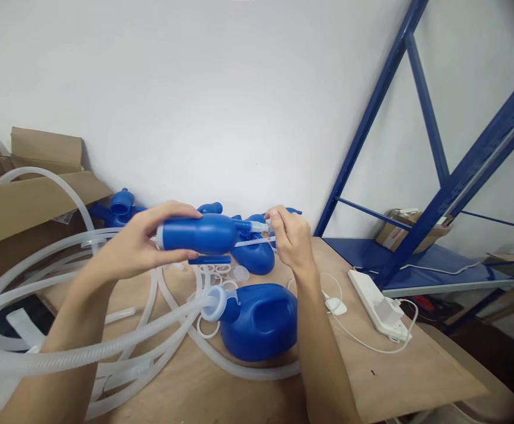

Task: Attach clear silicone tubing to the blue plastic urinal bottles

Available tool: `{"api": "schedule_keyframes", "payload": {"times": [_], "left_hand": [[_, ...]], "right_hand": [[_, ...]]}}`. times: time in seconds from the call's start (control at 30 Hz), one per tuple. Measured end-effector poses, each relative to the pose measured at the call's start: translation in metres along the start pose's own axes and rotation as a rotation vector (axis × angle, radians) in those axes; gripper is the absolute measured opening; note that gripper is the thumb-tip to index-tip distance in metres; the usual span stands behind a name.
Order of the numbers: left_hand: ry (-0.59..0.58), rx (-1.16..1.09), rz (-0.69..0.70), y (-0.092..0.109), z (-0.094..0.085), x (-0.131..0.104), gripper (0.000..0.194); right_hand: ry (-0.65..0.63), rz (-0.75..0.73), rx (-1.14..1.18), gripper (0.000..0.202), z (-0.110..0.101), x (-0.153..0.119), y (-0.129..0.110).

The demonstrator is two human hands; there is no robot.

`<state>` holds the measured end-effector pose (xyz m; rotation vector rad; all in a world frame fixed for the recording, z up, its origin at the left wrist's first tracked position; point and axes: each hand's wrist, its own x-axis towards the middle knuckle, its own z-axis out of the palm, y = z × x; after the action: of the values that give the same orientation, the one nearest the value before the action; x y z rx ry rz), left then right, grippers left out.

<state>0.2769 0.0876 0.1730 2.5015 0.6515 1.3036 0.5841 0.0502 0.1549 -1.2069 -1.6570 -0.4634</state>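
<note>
My left hand (148,238) is wrapped round the wide end of a blue bottle-shaped plastic piece (208,231), which has a white rim and lies level above the table. At its narrow end sits a translucent connector (257,226), pinched between the fingers of my right hand (289,235). What the right fingertips cover is partly hidden. Below the hands a blue plastic jug (259,321) rests on the table, its white collar (216,303) joined to a translucent ribbed hose (128,338). White rings (208,327) lie beside the jug.
Coiled hoses spread over the left of the wooden table (398,383), near a cardboard box (40,206). More blue plastic parts (254,259) lie towards the wall. A white power strip (378,306) with a cable is on the right, by a blue metal shelf (415,259).
</note>
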Motion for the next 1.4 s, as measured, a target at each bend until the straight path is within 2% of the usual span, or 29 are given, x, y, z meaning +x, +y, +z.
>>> {"api": "schedule_keyframes", "payload": {"times": [0.13, 0.27, 0.43, 0.6, 0.8, 0.93, 1.03, 1.27, 1.4], "left_hand": [[-0.034, 0.036, 0.076, 0.009, 0.018, 0.004, 0.062], [-0.082, 0.112, 0.195, 0.013, 0.033, 0.005, 0.06], [-0.106, 0.213, 0.303, 0.009, 0.048, 0.005, 0.055], [0.015, 0.459, 0.423, 0.003, 0.062, 0.003, 0.053], [0.171, 0.655, 0.556, 0.012, 0.067, 0.003, 0.071], [0.255, 0.643, 0.566, 0.013, 0.071, 0.004, 0.071], [0.269, 0.651, 0.546, 0.014, 0.073, 0.003, 0.068], [0.165, 0.723, 0.543, 0.021, 0.069, -0.001, 0.048], [0.138, 0.684, 0.535, 0.017, 0.071, 0.0, 0.046]], "right_hand": [[0.097, 0.03, -0.009, 0.048, -0.012, 0.0, -0.002], [0.025, -0.038, 0.022, 0.054, -0.027, 0.0, 0.001], [-0.052, -0.052, 0.036, 0.066, -0.033, -0.003, 0.0], [-0.124, 0.012, 0.043, 0.066, -0.031, -0.001, -0.001], [-0.225, 0.036, 0.135, 0.064, -0.028, 0.001, -0.003], [-0.252, 0.064, 0.157, 0.063, -0.026, 0.001, -0.005], [-0.249, 0.068, 0.158, 0.064, -0.023, 0.001, -0.005], [-0.233, 0.048, 0.159, 0.066, -0.018, 0.0, -0.006], [-0.231, 0.032, 0.145, 0.068, -0.016, 0.0, -0.006]]}}
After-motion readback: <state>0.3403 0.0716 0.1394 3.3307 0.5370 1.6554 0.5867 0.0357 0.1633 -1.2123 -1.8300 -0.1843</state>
